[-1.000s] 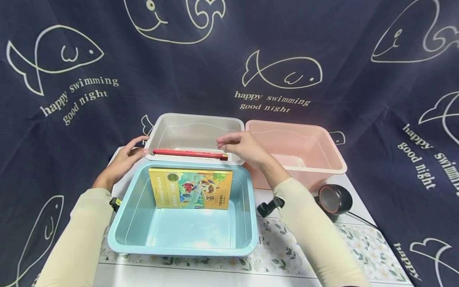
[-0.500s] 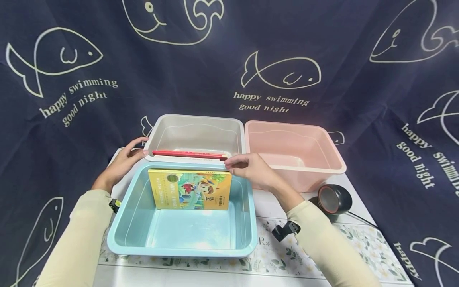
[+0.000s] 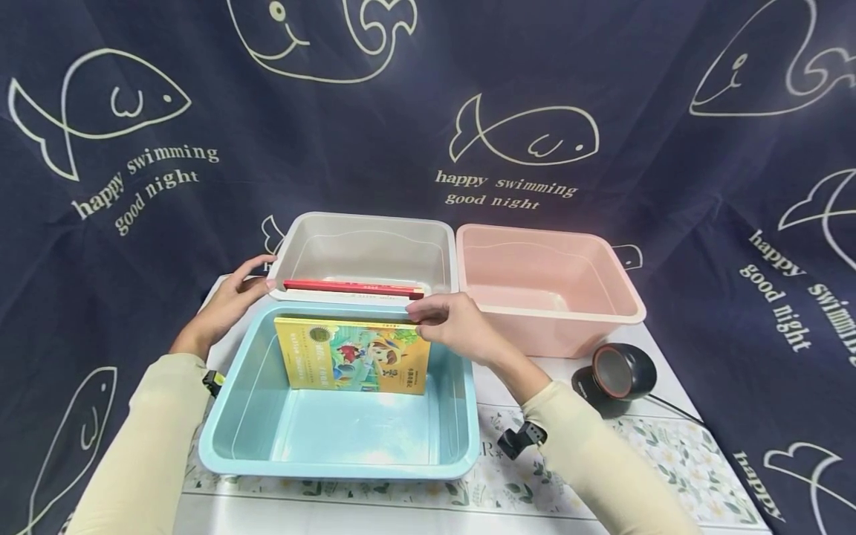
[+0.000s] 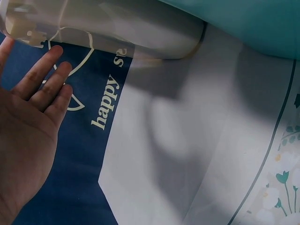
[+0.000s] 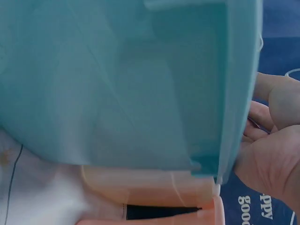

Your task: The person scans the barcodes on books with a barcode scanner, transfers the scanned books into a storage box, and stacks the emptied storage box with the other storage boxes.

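A thin yellow picture book [image 3: 354, 357] stands on its long edge against the back wall of the blue bin [image 3: 341, 469]. My right hand [image 3: 458, 323] pinches the book's upper right corner, thumb in front and fingers behind. In the right wrist view that hand [image 5: 276, 140] shows past the blue bin's rim, and the book is hidden. At the grey bin [image 3: 374, 217], my left hand [image 3: 230, 301] touches the left rim with fingers extended. Its palm and straight fingers [image 4: 40, 82] show in the left wrist view. A slim red book-like edge [image 3: 348, 287] stands along the grey bin's front wall.
To the right of the grey bin stands a pink bin [image 3: 562, 321]. A black round device [image 3: 625, 371] with a cable sits on the table's right side. A floral strip [image 3: 695, 461] crosses the white table, and a dark fish-print curtain [image 3: 374, 148] hangs behind.
My right hand has come down from over the grey bin to the yellow book's corner and gripped it. The book's right end has shifted slightly forward. My left hand stays put.
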